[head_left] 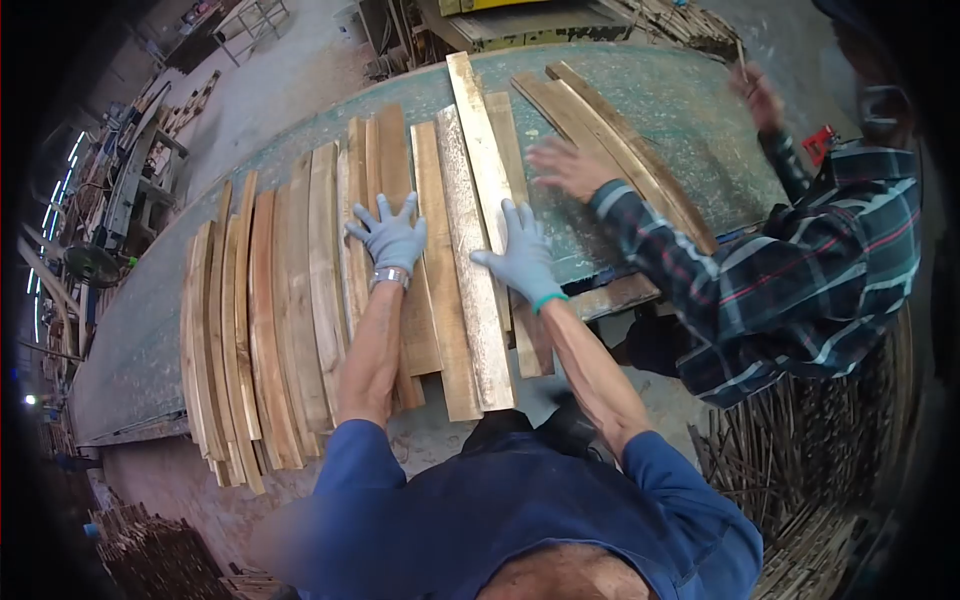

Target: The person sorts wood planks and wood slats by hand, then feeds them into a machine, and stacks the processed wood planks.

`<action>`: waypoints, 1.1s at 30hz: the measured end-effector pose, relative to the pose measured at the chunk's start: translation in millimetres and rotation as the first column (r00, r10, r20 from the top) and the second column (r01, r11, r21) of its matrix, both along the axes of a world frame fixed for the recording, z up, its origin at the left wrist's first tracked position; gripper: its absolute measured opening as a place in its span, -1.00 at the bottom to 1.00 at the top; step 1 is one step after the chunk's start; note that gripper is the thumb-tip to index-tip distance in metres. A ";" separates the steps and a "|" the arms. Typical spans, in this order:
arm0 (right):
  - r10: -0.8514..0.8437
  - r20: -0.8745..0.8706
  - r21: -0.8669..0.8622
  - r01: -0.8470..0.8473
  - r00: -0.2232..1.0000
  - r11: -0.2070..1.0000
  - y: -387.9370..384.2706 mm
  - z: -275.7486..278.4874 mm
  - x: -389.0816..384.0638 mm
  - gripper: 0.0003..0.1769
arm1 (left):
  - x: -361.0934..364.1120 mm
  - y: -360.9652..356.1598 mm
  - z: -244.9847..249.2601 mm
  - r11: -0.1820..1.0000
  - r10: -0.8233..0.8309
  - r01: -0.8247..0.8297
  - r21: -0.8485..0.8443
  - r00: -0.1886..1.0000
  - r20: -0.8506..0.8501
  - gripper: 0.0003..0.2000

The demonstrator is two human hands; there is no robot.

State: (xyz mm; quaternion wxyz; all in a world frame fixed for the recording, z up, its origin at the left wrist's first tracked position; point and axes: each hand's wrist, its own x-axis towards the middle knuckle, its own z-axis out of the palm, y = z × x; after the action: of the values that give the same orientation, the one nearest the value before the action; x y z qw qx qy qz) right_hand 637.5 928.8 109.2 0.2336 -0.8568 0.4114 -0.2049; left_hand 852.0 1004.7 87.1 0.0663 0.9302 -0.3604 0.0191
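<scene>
My left hand (390, 238), in a light blue glove, lies flat with spread fingers on a brown wooden plank (395, 155). Similarly gloved, my right hand (522, 252) rests with fingers apart at the right side of a long pale plank (478, 130), which reaches farther back than its neighbours. Between my hands lie a rough, speckled plank (478, 300) and a smoother light brown plank (440, 280). Several more planks, among them a reddish one (265, 300), lie side by side to the left. Under my right hand another plank (533, 345) is partly covered.
A co-worker in a plaid shirt (790, 280) stands at the right, one blurred hand (570, 168) over the green table (690, 110). Long planks (610, 140) lie near that arm. Stacks of thin wood strips (800, 450) stand on the floor. A fan (92, 265) is at far left.
</scene>
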 end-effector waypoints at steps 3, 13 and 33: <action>0.069 0.036 0.192 -0.075 0.997 0.979 -27.1 -17.2 -1.3 0.00 | -4.3 3.5 10.3 1.000 -0.019 0.019 -0.013 1.000 -0.025 -0.47; 0.263 0.094 -0.020 -0.262 0.960 0.965 56.2 19.1 -158.0 -0.04 | -145.4 81.7 20.1 0.829 -0.515 0.458 -0.321 0.849 -0.119 -0.25; -0.435 0.028 -0.561 0.374 0.900 0.739 -20.6 -65.4 -213.0 -0.54 | -192.9 62.3 -29.8 0.753 -0.629 0.608 -0.251 0.777 -0.003 -0.70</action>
State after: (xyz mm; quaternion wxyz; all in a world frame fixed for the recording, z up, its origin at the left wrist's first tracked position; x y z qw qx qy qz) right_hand 424.5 908.2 43.8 -0.0961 -0.7865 0.5222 -0.3155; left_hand 659.1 1067.0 57.3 0.1946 0.7438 -0.6395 -0.0021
